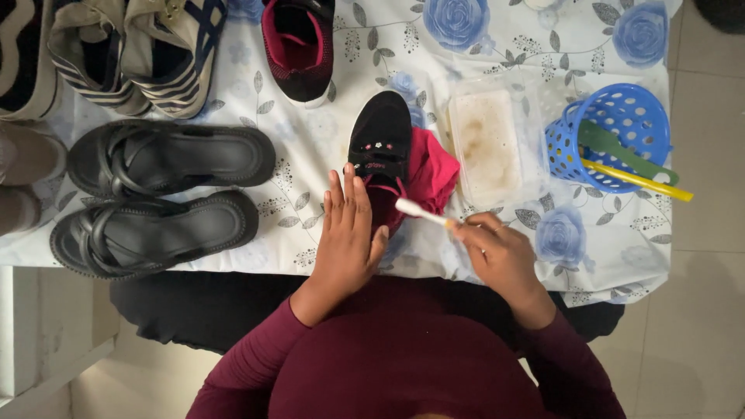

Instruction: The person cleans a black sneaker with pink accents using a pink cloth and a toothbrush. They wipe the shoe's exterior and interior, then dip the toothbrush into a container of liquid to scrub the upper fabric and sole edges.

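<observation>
Here, nearest the body, the left hand lies flat and open, fingers stretched together, pressing on the heel end of a small black shoe with a pink lining and tiny flower trim. The right hand is closed around the handle of a white toothbrush, whose head points toward the shoe's opening, just beside the left thumb. Under and right of the shoe, between the two hands, sits a crumpled pink cloth. Everything rests on a white sheet with blue roses. Beyond the right hand stands a clear plastic container of murky water, and further right a blue perforated basket holding green and yellow tools. Left of the left hand lie two black sandals. Farthest off are a second black-and-pink shoe and striped sneakers.
</observation>
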